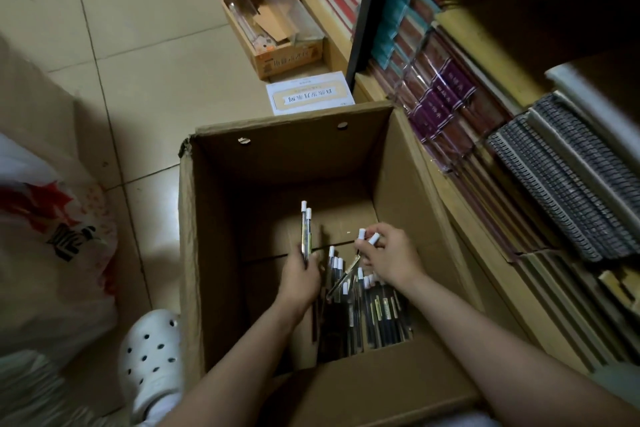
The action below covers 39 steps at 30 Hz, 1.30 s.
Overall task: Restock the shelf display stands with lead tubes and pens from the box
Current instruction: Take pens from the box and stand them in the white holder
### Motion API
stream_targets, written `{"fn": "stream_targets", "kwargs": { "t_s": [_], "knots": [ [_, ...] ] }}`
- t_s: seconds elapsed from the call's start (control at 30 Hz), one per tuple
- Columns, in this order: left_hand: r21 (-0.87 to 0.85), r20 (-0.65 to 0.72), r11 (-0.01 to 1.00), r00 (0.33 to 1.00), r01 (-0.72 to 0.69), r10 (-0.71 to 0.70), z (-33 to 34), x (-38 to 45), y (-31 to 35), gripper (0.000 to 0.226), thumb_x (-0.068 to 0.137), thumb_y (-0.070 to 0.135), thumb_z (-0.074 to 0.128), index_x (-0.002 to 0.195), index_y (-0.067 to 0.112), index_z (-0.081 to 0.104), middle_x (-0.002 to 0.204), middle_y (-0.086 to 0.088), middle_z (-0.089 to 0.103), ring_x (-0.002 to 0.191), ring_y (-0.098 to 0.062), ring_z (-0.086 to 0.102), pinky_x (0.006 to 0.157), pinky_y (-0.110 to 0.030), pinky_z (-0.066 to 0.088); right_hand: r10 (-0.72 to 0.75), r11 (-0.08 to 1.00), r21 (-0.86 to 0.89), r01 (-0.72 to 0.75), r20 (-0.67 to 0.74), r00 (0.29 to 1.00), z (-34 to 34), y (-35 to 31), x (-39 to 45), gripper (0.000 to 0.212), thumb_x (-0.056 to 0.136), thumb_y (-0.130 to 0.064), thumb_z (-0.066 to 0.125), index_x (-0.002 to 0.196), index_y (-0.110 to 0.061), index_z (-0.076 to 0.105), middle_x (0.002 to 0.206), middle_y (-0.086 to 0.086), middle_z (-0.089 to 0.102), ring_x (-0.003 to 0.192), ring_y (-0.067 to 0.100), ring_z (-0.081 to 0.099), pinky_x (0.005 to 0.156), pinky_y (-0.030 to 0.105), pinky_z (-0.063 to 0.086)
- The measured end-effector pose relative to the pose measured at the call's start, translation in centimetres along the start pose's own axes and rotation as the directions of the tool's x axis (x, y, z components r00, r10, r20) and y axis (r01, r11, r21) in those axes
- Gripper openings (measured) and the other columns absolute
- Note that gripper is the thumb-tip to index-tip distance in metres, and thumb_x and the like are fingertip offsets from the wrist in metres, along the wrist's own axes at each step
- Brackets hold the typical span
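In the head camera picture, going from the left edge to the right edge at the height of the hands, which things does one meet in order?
Plastic bag → left wall of the cardboard box → left hand holding white-capped pens → right hand pinching more pens → spiral notebooks on the shelf.

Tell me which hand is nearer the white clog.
Left. The left hand holds pens inside the box, on the side of the clog; the right hand grips pens farther across.
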<state>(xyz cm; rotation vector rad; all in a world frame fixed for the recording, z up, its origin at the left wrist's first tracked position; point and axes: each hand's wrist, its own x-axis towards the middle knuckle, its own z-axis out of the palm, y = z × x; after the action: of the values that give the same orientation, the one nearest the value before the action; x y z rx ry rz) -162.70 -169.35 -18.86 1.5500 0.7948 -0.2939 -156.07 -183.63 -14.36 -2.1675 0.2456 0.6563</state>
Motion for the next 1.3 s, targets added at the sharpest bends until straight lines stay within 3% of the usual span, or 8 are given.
{"fn": "stream_targets", "kwargs": {
  "t_s": [0.1,0.3,0.43,0.7,0.93,1.1,1.2,1.3],
  "knots": [
    [-0.210,0.159,0.976,0.987,0.063,-0.030,-1.1,-1.0,2.9,0.012,0.103,0.019,0.041,0.106,0.017,0.053,0.074,0.000,0.060,0.060,-0.009,0.058,0.055,-0.024,0.047,-0.049,0.995,0.085,0.046,0.029,0.998,-2.0,-2.9,-1.1,0.011,0.092,-0.016,0.066,0.097,-0.024,0.061,0.093,0.005,0.072,0.076,0.015,0.070,0.078,0.038,0.061],
    [-0.243,0.317,0.962,0.927,-0.126,0.202,-2.2,-3.7,11.0,0.010,0.104,0.017,0.041,0.101,0.008,0.045,0.074,-0.001,0.048,0.050,-0.005,0.042,0.044,-0.019,0.035,-0.194,0.971,0.150,0.187,0.033,0.981,-8.8,-10.7,-6.1,0.020,0.093,-0.005,0.062,0.114,-0.004,0.063,0.106,0.016,0.071,0.092,0.021,0.069,0.065,0.021,0.056],
    [-0.209,0.487,0.920,0.781,-0.331,0.391,-2.3,-7.2,17.6,0.015,0.104,0.017,0.042,0.107,0.004,0.050,0.070,0.001,0.052,0.051,-0.006,0.043,0.046,-0.019,0.036,-0.271,0.946,0.186,0.265,0.008,0.963,-14.3,-15.1,-10.5,0.021,0.093,-0.003,0.061,0.114,-0.001,0.062,0.090,0.008,0.071,0.065,0.003,0.066,0.057,0.015,0.055],
    [-0.192,0.728,0.822,0.483,-0.536,0.486,-1.1,-13.7,26.4,0.012,0.098,0.029,0.053,0.105,0.036,0.061,0.073,0.007,0.060,0.063,-0.007,0.052,0.054,-0.020,0.044,-0.387,0.899,0.170,0.404,-0.125,0.913,-22.2,-18.2,-16.6,0.022,0.090,-0.010,0.066,0.112,-0.005,0.067,0.104,0.019,0.073,0.101,0.034,0.070,0.091,0.045,0.056],
    [-0.159,0.745,0.784,0.449,-0.600,0.494,1.2,-16.2,28.7,0.019,0.099,0.024,0.052,0.115,0.014,0.053,0.090,-0.003,0.063,0.061,0.000,0.058,0.052,-0.016,0.044,-0.480,0.859,0.049,0.510,-0.273,0.834,-24.2,-18.1,-18.4,0.014,0.090,-0.012,0.069,0.104,-0.011,0.068,0.096,0.012,0.075,0.095,0.028,0.071,0.085,0.040,0.059],
    [-0.216,0.722,0.789,0.450,-0.575,0.526,2.9,-17.1,30.5,0.013,0.099,0.022,0.052,0.112,0.017,0.054,0.081,0.000,0.060,0.061,-0.003,0.056,0.051,-0.018,0.043,-0.500,0.838,-0.107,0.536,-0.547,0.672,-25.2,-17.5,-18.9,0.020,0.083,-0.024,0.077,0.102,-0.024,0.071,0.092,-0.004,0.073,0.080,0.010,0.073,0.076,0.029,0.061],
    [-0.194,0.725,0.781,0.450,-0.594,0.522,4.0,-17.6,31.7,0.019,0.098,0.024,0.054,0.117,0.018,0.054,0.085,-0.005,0.059,0.071,-0.014,0.057,0.058,-0.025,0.045,-0.463,0.824,-0.038,0.566,-0.621,0.632,-26.1,-17.5,-19.5,0.024,0.082,-0.021,0.079,0.100,-0.029,0.066,0.095,-0.001,0.071,0.080,0.017,0.073,0.077,0.040,0.061],
    [-0.235,0.760,0.785,0.395,-0.573,0.516,5.0,-18.3,32.5,0.016,0.099,0.022,0.054,0.113,0.016,0.056,0.065,0.010,0.056,0.054,-0.001,0.050,0.049,-0.017,0.040,-0.461,0.774,0.026,0.633,-0.661,0.592,-27.0,-17.6,-20.5,0.030,0.081,-0.011,0.078,0.097,-0.025,0.058,0.093,0.007,0.068,0.071,0.012,0.072,0.062,0.029,0.060]
  ]
}}
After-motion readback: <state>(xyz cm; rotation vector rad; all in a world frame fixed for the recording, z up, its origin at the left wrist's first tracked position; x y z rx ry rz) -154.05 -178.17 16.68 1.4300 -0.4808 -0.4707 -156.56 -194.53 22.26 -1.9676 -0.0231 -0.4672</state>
